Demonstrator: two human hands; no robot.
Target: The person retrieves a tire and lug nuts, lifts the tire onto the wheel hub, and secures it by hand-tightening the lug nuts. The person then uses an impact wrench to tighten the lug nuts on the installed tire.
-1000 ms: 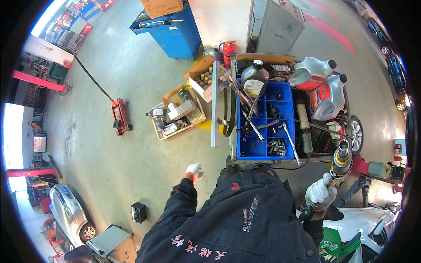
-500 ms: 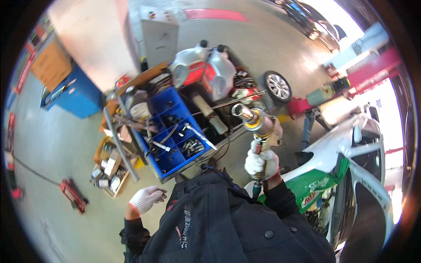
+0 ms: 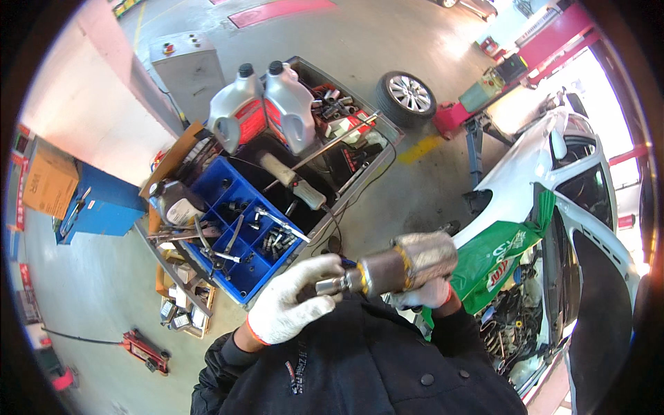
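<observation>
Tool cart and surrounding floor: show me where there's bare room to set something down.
Bare floor lies between the blue cabinet and the red floor jack, and beyond the cart, between the wheel and the pink floor strip. The cart is crowded with silver jugs, a dark bottle and a blue tray of tools.

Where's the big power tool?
In the head view, the power tool is below and right of the middle, held in the right hand, the left hand at its narrow end.

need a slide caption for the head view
Right hand holds a power tool, left hand at its tip, near a blue tray and a white car.
</observation>
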